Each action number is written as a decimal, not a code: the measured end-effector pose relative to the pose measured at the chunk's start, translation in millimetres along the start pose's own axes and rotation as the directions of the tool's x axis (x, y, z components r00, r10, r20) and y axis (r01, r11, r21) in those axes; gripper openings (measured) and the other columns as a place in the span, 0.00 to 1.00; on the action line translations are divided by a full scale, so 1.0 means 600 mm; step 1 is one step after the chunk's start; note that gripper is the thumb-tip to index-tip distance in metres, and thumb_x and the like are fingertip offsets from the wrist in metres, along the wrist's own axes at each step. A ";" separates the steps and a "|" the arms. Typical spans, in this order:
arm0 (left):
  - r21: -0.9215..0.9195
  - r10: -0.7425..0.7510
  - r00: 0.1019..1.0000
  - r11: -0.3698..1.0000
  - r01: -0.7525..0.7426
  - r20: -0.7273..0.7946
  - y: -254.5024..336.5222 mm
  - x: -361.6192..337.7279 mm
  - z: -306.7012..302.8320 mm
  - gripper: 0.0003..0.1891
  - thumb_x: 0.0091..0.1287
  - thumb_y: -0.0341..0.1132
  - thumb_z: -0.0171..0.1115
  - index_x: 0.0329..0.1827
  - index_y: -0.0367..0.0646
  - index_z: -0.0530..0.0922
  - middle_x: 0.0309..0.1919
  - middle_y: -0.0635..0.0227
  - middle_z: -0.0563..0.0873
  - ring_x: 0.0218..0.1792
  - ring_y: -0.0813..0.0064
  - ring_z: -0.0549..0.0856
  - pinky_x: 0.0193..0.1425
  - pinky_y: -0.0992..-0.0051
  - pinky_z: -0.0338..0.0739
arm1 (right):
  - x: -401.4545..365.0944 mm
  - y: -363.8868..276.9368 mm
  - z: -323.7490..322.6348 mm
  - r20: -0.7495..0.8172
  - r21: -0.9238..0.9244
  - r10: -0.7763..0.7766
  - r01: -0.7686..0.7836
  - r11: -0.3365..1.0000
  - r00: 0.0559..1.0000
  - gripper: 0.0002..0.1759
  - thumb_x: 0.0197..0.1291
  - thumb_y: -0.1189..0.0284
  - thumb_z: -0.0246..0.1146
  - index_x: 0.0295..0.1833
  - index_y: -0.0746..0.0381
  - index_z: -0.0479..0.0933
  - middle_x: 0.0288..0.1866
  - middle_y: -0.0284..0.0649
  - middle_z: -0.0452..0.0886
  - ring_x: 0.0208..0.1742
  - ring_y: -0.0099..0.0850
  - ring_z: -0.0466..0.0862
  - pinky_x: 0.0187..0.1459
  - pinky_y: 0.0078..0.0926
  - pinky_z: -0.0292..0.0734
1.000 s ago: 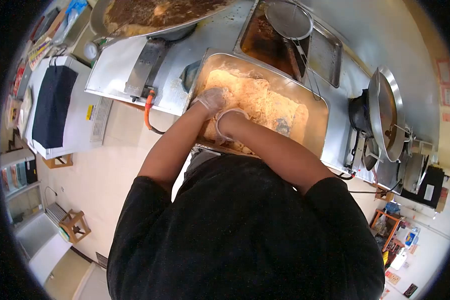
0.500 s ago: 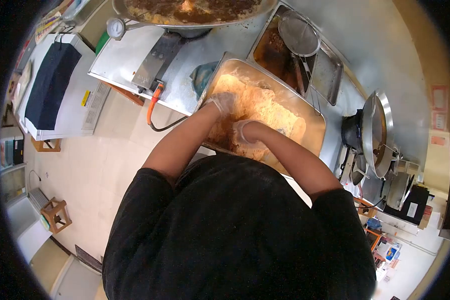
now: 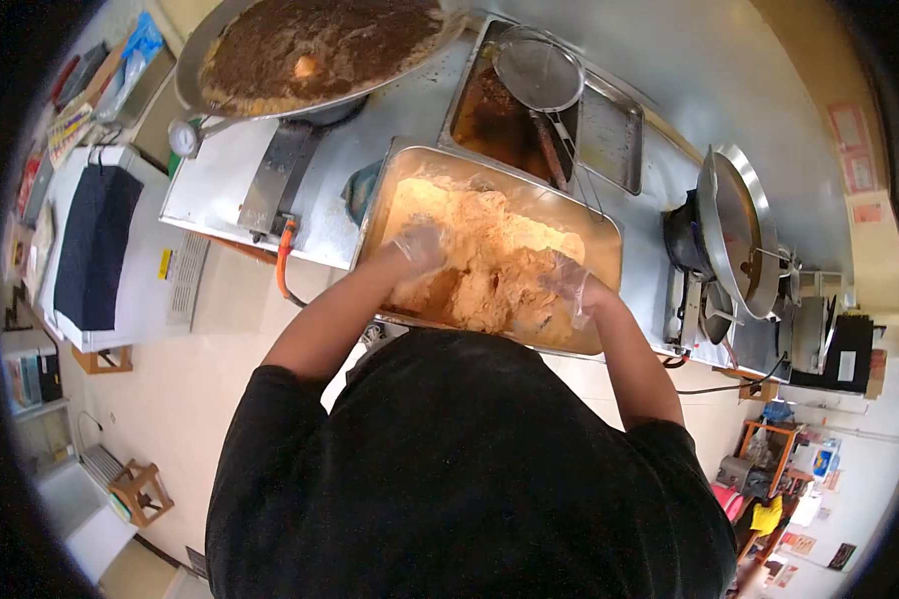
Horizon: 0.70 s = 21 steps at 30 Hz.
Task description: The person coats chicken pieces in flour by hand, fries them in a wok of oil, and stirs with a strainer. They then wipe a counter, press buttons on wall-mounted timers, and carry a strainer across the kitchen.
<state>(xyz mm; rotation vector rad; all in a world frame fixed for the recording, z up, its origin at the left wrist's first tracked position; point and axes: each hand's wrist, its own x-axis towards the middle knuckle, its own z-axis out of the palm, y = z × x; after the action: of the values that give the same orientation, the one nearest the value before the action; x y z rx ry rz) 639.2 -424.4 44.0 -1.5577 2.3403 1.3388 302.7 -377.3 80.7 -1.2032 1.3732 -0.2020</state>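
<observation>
A deep metal tray (image 3: pixel 609 262) holds orange-yellow breading flour (image 3: pixel 445 205), with clumpy coated pieces (image 3: pixel 484 290) heaped in its middle. Both hands wear thin clear plastic gloves. Over the left side of the tray, my left hand (image 3: pixel 420 250) is beside the heap, its fingers somewhat blurred but apparently apart. My right hand (image 3: pixel 567 280) is at the right side of the heap, fingers stretched toward the coated pieces and touching the flour. No item is seen gripped in either hand. What the clumps are under the coating cannot be made out.
A large pan of dark frying oil (image 3: pixel 320 50) with a thermometer (image 3: pixel 183 138) sits at the upper left. Behind the tray, a mesh strainer (image 3: pixel 539 68) lies over an oily tray (image 3: pixel 494 125). Another wok (image 3: pixel 739 230) stands at right. An orange gas hose (image 3: pixel 285 255) hangs at the table edge.
My hands have moved apart: the right shifted rightward out of the flour's middle, the left slightly leftward. More coated clumps show between them. The camera view has tilted, bringing the oil pan further into view.
</observation>
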 end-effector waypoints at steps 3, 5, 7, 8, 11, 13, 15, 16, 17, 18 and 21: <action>0.208 0.120 0.992 0.972 -0.110 -0.034 -0.032 0.040 0.050 0.27 0.64 0.46 0.57 0.62 0.36 0.75 0.55 0.40 0.82 0.57 0.50 0.82 0.65 0.57 0.75 | 0.011 0.072 -0.006 -0.105 0.080 -0.023 0.031 0.996 0.994 0.51 0.62 0.64 0.71 0.79 0.70 0.46 0.72 0.52 0.69 0.68 0.36 0.73 0.64 0.32 0.72; 0.181 0.062 0.998 0.981 -0.067 0.034 -0.026 0.035 0.038 0.28 0.66 0.48 0.57 0.65 0.39 0.74 0.57 0.43 0.81 0.60 0.51 0.80 0.67 0.58 0.73 | 0.016 0.108 -0.011 -0.159 0.161 -0.052 0.078 0.984 0.986 0.54 0.60 0.63 0.72 0.79 0.72 0.46 0.73 0.53 0.68 0.70 0.37 0.71 0.66 0.32 0.70; 0.164 0.027 1.000 0.986 -0.028 0.006 -0.043 0.049 0.044 0.26 0.67 0.49 0.57 0.63 0.43 0.76 0.57 0.46 0.82 0.60 0.50 0.80 0.66 0.58 0.73 | 0.015 0.125 -0.020 -0.209 0.191 -0.065 0.106 0.976 0.976 0.56 0.58 0.62 0.74 0.79 0.73 0.45 0.74 0.54 0.66 0.71 0.37 0.69 0.67 0.33 0.69; 0.094 0.066 0.998 0.993 -0.065 -0.005 -0.042 0.046 0.041 0.25 0.66 0.48 0.57 0.62 0.43 0.77 0.56 0.46 0.83 0.59 0.50 0.81 0.65 0.58 0.74 | 0.013 0.130 -0.025 -0.230 0.189 -0.064 0.109 0.976 0.971 0.57 0.57 0.62 0.75 0.79 0.73 0.45 0.74 0.54 0.65 0.72 0.38 0.68 0.68 0.33 0.68; 0.030 0.200 0.972 0.980 -0.198 -0.127 -0.044 0.025 0.033 0.23 0.65 0.47 0.58 0.57 0.42 0.80 0.52 0.47 0.84 0.55 0.50 0.82 0.61 0.57 0.76 | -0.036 0.054 -0.019 -0.317 0.053 0.094 -0.081 0.995 0.944 0.50 0.60 0.65 0.72 0.78 0.71 0.51 0.70 0.54 0.71 0.69 0.37 0.72 0.66 0.34 0.71; 0.200 0.330 0.905 0.938 -0.282 -0.270 -0.033 0.036 0.029 0.21 0.64 0.46 0.59 0.54 0.41 0.81 0.49 0.48 0.85 0.53 0.49 0.83 0.58 0.56 0.77 | -0.015 0.076 -0.042 -0.154 -0.010 -0.065 0.064 0.998 0.986 0.43 0.61 0.65 0.69 0.75 0.69 0.56 0.64 0.52 0.75 0.64 0.38 0.76 0.63 0.34 0.73; 0.165 0.275 0.927 0.957 -0.239 -0.254 0.058 -0.013 -0.035 0.20 0.61 0.44 0.59 0.52 0.43 0.81 0.47 0.49 0.86 0.50 0.48 0.84 0.56 0.55 0.77 | 0.008 0.071 -0.041 -0.052 -0.390 -0.268 0.228 0.892 0.962 0.36 0.62 0.65 0.68 0.71 0.68 0.62 0.59 0.49 0.79 0.59 0.40 0.79 0.59 0.36 0.75; 0.199 0.243 0.935 0.960 -0.195 -0.258 0.076 -0.001 -0.035 0.20 0.60 0.42 0.59 0.52 0.43 0.81 0.46 0.49 0.86 0.50 0.47 0.84 0.56 0.55 0.77 | 0.013 0.061 -0.036 -0.007 -0.688 -0.387 0.277 0.671 0.922 0.33 0.62 0.66 0.67 0.68 0.67 0.65 0.57 0.48 0.81 0.55 0.42 0.81 0.57 0.36 0.76; 0.230 0.215 0.941 0.961 -0.156 -0.261 0.095 0.012 -0.031 0.19 0.59 0.41 0.59 0.52 0.44 0.81 0.46 0.49 0.86 0.50 0.47 0.84 0.56 0.55 0.77 | 0.016 0.051 -0.038 0.068 -0.894 -0.482 0.268 0.360 0.874 0.30 0.62 0.66 0.67 0.66 0.67 0.68 0.54 0.47 0.82 0.52 0.43 0.82 0.55 0.37 0.78; 0.206 0.248 0.924 0.960 -0.192 -0.292 0.123 0.014 -0.023 0.19 0.58 0.39 0.59 0.52 0.44 0.81 0.45 0.49 0.86 0.49 0.47 0.84 0.56 0.55 0.77 | -0.008 -0.003 -0.022 0.079 -0.860 -0.452 0.290 0.421 0.889 0.28 0.61 0.67 0.67 0.64 0.67 0.70 0.54 0.46 0.82 0.50 0.43 0.82 0.53 0.37 0.78; 0.162 0.285 0.909 0.956 -0.246 -0.303 0.198 0.007 0.000 0.19 0.57 0.39 0.61 0.51 0.43 0.81 0.43 0.48 0.86 0.49 0.46 0.84 0.56 0.55 0.77 | -0.041 -0.095 -0.004 0.044 -0.732 -0.369 0.281 0.620 0.928 0.26 0.60 0.69 0.68 0.61 0.67 0.73 0.53 0.45 0.83 0.48 0.40 0.82 0.52 0.36 0.78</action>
<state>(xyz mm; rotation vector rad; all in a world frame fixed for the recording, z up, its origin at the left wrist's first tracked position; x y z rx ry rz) 546.5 -411.9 117.5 -1.5699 2.8616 1.0148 323.1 -386.2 138.7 -2.1628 1.3546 0.0491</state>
